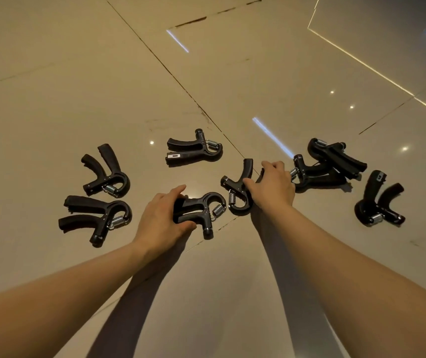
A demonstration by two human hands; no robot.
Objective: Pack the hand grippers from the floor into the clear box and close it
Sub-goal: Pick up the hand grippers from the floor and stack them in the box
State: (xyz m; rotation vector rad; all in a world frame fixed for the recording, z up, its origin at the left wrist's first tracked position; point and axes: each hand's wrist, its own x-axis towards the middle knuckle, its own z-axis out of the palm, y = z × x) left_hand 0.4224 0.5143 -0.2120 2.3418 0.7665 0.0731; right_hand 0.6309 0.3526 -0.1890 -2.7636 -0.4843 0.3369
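Note:
Several black hand grippers with steel springs lie spread on the glossy beige floor. My left hand [162, 220] closes around the handles of one gripper [204, 208] near the middle. My right hand [271, 184] wraps one handle of another gripper [237, 192] just to the right. Two grippers rest at the left [106, 171] [95, 218], one behind the middle [193, 148], two overlapping at the right [335, 156] [312, 174], and one at the far right [377, 200]. No clear box is in view.
Large floor tiles [77, 73] with dark grout lines run diagonally. Bright ceiling lights reflect off the tiles behind the grippers. A darker panel edge [361, 60] crosses the top right corner. My forearms cast shadows on the tiles in front.

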